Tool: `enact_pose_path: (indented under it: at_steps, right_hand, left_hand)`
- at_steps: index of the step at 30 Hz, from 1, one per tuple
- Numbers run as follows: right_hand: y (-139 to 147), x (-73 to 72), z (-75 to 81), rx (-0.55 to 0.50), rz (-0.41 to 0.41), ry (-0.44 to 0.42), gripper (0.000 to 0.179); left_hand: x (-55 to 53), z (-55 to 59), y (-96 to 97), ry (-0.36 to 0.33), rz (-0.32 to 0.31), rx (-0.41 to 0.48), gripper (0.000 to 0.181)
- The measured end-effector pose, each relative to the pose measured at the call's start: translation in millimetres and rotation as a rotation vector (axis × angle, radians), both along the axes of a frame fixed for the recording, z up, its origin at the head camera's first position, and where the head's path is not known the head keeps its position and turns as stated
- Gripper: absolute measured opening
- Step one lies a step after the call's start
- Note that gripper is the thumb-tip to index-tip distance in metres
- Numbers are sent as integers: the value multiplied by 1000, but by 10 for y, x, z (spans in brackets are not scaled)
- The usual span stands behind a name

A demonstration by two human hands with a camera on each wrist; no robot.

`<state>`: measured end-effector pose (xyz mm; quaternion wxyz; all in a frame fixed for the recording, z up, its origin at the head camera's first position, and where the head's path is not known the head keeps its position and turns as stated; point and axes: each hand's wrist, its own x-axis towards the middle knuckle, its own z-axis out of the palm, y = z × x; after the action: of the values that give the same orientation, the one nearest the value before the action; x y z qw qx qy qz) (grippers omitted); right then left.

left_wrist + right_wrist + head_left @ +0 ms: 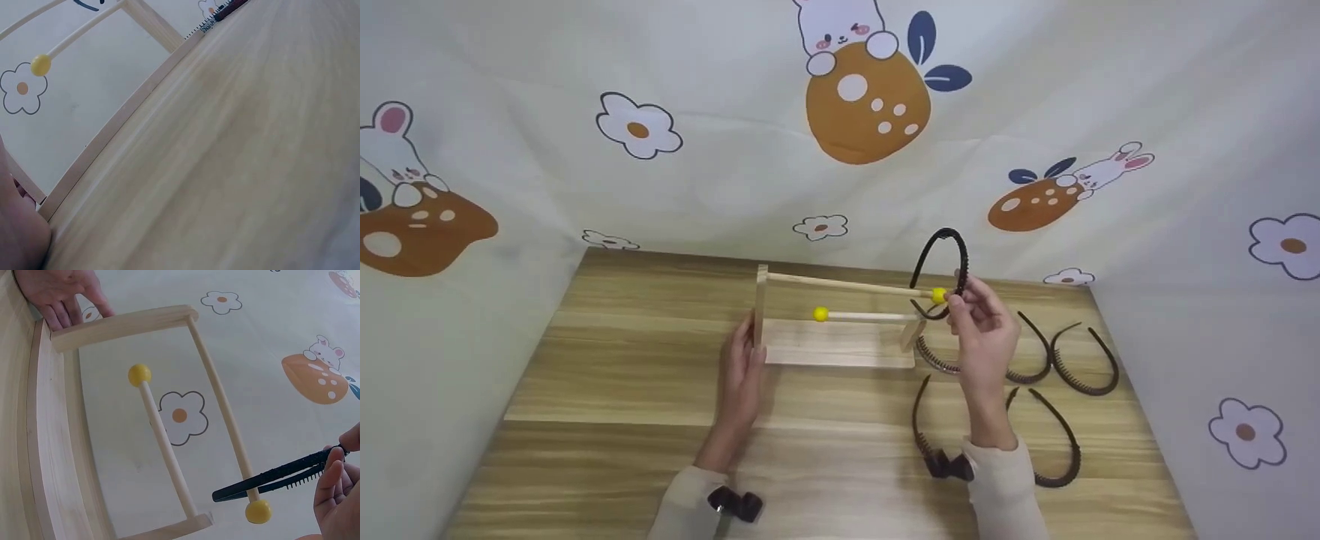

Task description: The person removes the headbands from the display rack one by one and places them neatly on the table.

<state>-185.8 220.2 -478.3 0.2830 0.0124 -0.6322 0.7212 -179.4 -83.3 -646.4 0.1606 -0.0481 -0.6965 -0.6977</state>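
Observation:
A wooden rack (840, 352) stands on the table, with two rods that end in yellow balls. My left hand (741, 379) rests its fingers against the outside of the rack's left upright (124, 326); some fingertips are hidden behind the wood. Between thumb and fingers, my right hand (986, 330) pinches a black toothed headband (964, 259). The upper rod (222, 405) passes between the headband's two arms, just inside its yellow ball (258, 512). The lower rod (870, 316) carries no headband.
More dark headbands lie on the table at the right, among them one headband (1099, 390) by the right edge and another headband (1072, 457) nearer the front. Patterned cloth (720, 187) hangs behind and at both sides of the wooden tabletop (607, 375).

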Motion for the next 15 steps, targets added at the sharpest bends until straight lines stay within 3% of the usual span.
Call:
enact_pose_path:
  at_steps: [15]
  right_hand:
    - [353, 3, -58, 26, -28, -9, 27]
  left_hand:
    - [-26, -5, 2, 10, -21, 28, 54]
